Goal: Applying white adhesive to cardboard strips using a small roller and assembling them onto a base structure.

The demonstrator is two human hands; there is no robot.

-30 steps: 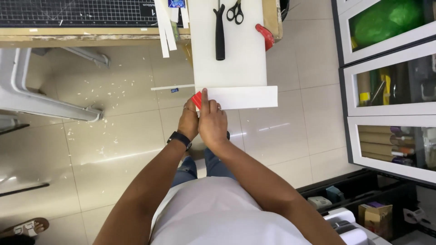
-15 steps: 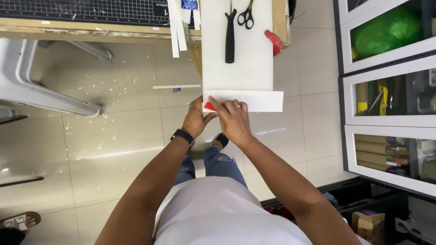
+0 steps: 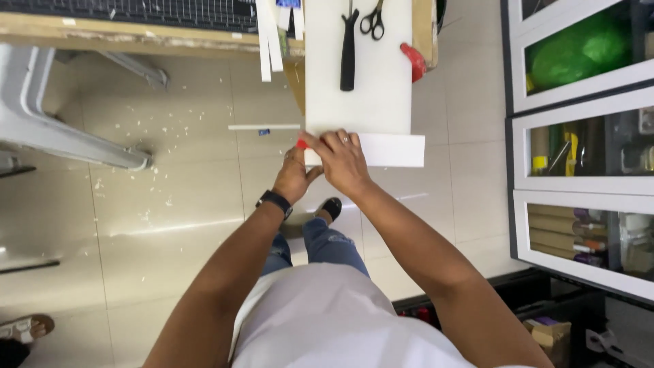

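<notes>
A long white board [image 3: 357, 82] sticks out over the floor from the table edge. Across its near end lies a white strip [image 3: 394, 150] that juts out to the right. My right hand [image 3: 342, 160] grips the strip's left end, fingers curled over it. Just below the board's near left corner, my left hand [image 3: 294, 177], with a black watch on the wrist, holds a small red tool [image 3: 301, 144]. Only the tool's tip shows beside the fingers. The two hands touch each other.
On the board lie a black-handled tool [image 3: 349, 51] and scissors [image 3: 372, 20]; a red object [image 3: 414, 61] hangs at its right edge. A cutting mat [image 3: 136, 10] covers the table. A grey chair leg [image 3: 61, 133] stands left, glass-door cabinets [image 3: 579, 157] right. White scraps litter the floor.
The red tool, clearly seen at the strip's left end before, is now mostly hidden by my fingers. My right hand has slid over the strip's left end.
</notes>
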